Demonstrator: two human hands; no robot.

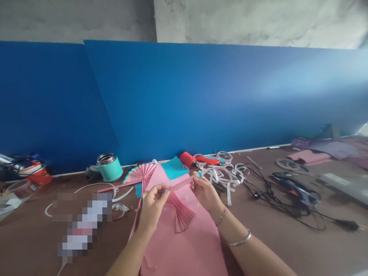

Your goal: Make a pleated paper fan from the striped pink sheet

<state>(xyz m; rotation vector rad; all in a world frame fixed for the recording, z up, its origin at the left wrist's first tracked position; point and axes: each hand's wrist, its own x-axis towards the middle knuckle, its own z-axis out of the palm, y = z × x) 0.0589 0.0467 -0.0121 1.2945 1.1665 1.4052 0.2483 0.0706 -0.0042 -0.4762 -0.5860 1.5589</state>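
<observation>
Holding pink strip (pixel 181 184) above brown table (pixel 258 245), blue partition (pixel 201 99) behind.

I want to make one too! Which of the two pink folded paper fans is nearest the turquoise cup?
The left pink fan, just right of the turquoise cup. The other pink fan is farther away, over the large pink sheet.
</observation>
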